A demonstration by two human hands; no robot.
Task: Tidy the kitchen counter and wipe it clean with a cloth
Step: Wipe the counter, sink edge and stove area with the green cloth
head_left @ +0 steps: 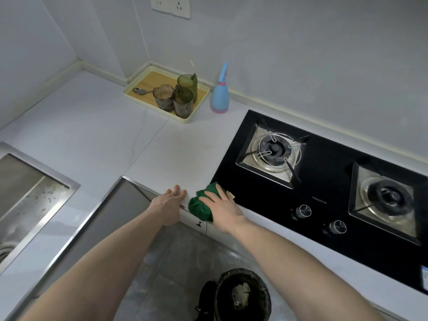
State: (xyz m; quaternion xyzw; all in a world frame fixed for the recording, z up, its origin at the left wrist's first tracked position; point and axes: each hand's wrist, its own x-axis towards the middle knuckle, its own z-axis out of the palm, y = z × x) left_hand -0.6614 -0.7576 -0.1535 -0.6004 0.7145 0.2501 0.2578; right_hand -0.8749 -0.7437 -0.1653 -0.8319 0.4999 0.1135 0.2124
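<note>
right hand (222,205) on cloth (201,206) (counter (176,154) edge)

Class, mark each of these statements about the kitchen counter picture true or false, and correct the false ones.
1. The right hand presses a green cloth at the counter's front edge. True.
2. The left hand holds the spray bottle. False: the blue spray bottle stands alone beside the tray; the left hand rests open at the counter edge.
3. Three glasses and a spoon sit in the tray. True.
4. A pot sits on the left burner. False: both burners are bare.
</note>
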